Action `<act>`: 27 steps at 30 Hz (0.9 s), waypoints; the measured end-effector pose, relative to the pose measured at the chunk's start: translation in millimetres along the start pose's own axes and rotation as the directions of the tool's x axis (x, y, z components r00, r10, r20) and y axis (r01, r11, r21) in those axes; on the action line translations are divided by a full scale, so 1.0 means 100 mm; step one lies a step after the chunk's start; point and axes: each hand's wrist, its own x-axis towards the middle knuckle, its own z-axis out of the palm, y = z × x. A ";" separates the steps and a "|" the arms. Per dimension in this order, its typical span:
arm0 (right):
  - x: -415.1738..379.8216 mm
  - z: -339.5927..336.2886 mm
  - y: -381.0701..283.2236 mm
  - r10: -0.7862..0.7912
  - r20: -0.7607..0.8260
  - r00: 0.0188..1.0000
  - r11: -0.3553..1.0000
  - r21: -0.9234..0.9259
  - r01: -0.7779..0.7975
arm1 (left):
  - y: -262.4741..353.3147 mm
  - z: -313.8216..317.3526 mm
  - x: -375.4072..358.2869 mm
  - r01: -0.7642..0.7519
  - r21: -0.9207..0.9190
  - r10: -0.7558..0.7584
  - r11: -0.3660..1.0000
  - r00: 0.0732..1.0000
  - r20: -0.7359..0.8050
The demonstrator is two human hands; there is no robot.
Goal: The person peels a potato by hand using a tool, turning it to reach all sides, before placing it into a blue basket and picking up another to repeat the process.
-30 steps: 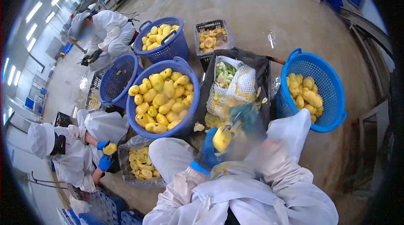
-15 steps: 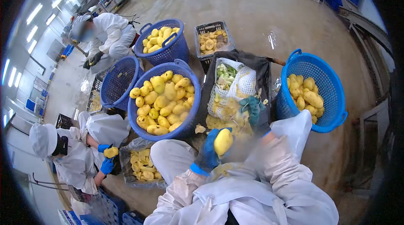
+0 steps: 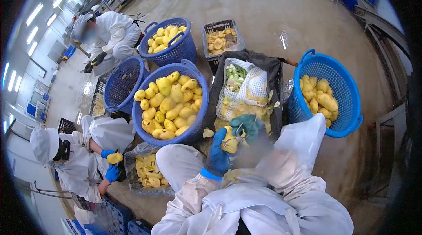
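My left hand [image 3: 217,157], in a blue glove, is closed around a yellow potato [image 3: 229,142] above my lap. My right hand [image 3: 249,127], in a green glove, grips a small peeler [image 3: 240,133] whose metal part lies against the potato's upper right side. Most of the peeler's handle is hidden in the fingers. Just beyond my hands stands a crate lined with black plastic [image 3: 215,98], holding peelings [image 3: 226,123], white foam netting [image 3: 256,86] and green scraps [image 3: 235,76].
A blue-purple basket [image 3: 200,118] full of potatoes stands left of the crate; a bright blue basket [image 3: 349,90] with potatoes stands right. Behind are another full basket [image 3: 176,54] and a crate of scraps [image 3: 239,43]. Two co-workers [image 3: 77,164] sit at left, one holding a potato [image 3: 115,158].
My right hand has come back from over the crate to the potato, bringing the peeler against it. My left hand has turned the potato slightly and stays near the same place.
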 end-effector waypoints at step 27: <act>0.35 -0.36 0.36 -0.039 -0.177 0.983 0.999 0.001 0.039 | -0.11 -0.10 -0.07 -0.476 0.873 0.472 -0.105 0.749 0.465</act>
